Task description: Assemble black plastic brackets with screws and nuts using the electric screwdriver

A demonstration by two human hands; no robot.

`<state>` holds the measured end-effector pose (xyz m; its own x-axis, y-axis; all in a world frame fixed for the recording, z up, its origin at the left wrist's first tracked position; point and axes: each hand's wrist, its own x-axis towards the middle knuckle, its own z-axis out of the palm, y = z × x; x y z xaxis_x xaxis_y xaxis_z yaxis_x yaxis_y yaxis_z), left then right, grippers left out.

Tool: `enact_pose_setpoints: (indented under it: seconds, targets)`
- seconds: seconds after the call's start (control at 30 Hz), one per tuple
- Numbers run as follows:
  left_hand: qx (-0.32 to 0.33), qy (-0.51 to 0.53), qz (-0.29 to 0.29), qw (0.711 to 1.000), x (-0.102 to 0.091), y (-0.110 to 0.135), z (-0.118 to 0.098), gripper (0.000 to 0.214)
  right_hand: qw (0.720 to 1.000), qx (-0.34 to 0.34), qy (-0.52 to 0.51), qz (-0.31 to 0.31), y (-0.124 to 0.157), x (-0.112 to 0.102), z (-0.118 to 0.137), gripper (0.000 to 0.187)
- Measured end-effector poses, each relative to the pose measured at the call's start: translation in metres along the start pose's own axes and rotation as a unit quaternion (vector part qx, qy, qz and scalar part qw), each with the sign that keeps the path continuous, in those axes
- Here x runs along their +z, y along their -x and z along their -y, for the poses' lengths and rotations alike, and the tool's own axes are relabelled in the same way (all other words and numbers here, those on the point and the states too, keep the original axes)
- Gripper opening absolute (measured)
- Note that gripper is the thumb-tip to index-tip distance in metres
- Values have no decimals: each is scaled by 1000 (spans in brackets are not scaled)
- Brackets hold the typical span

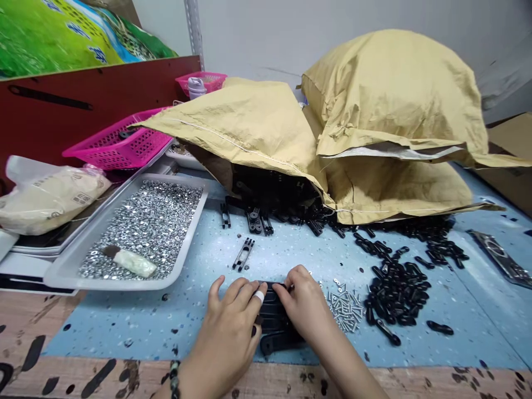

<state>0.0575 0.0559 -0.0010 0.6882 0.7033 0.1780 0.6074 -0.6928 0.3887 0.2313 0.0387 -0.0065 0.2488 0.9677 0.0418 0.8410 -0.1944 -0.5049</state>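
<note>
A row of long black plastic parts (274,314) lies side by side on the blue mat near the front edge. My left hand (233,318) presses its fingers along the left ends of the row, with a white band round one finger. At the far right corner my right hand (305,305) grips the parts between thumb and bent fingers. Just right of that hand is a heap of small silver screws (346,309). Beyond it lies a pile of small black plastic levers (398,293). Another black part with slots (243,255) rests ahead of my left hand.
A white tray (177,277) of small metal pieces stands left, with a brush (133,262) in it. Large paper sacks (266,119) sit behind, one spilling black parts. Pink baskets (120,149) and a plastic bag (54,194) are at left; a flat black packet (501,257) lies right.
</note>
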Motion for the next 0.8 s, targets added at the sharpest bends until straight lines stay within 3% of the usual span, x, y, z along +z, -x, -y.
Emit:
enact_pose_setpoints:
  seconds: [0.13,0.23,0.3,0.37,0.43,0.53,0.7,0.8]
  targets:
    - [-8,32,36,999,-4,1,4,56,990,-14,137,-15,4,-14,-5,27]
    - [-38,107,82,990,-9,7,10,63,989,-77,72,-102,28,-19,-18,26]
    - [-55,152,106,981,-10,12,12,87,983,-109,23,-146,50,-14,-27,31]
    - [-51,167,115,978,-7,15,10,107,980,-123,11,-153,71,-2,-32,40]
    - [-36,161,110,980,0,15,7,113,981,-137,6,-139,83,12,-32,48]
    - [-29,142,77,986,12,14,0,110,977,-172,-6,-124,84,26,-28,51]
    - [-36,113,26,993,26,14,-5,87,936,-340,33,-89,75,28,-20,65]
    - [-34,100,26,994,27,15,-5,80,936,-343,51,-67,78,25,-21,68]
